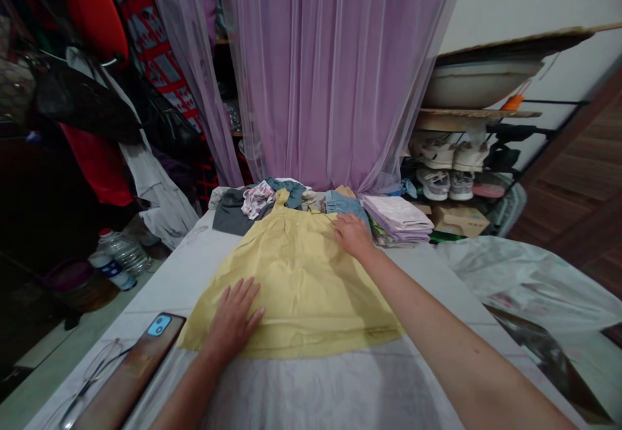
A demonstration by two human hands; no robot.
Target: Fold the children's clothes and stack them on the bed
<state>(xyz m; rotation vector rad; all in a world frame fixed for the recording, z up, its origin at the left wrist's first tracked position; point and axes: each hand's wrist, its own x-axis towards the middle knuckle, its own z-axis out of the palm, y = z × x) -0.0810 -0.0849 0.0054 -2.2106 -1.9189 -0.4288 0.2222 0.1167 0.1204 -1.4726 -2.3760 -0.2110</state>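
Note:
A small yellow dress (301,281) lies spread flat on a white-covered table (340,391), its neck pointing away from me. My left hand (236,316) rests flat on the dress near its lower left hem, fingers stretched out. My right hand (352,234) lies on the upper right part of the dress by the shoulder, fingers extended and pressing the cloth. Neither hand holds anything.
A heap of loose clothes (262,200) and a stack of folded pink cloth (398,217) sit at the table's far end before a purple curtain (330,74). A phone (159,325) lies at the left edge. Plastic bottles (119,258) stand left; shoes (447,168) fill shelves right.

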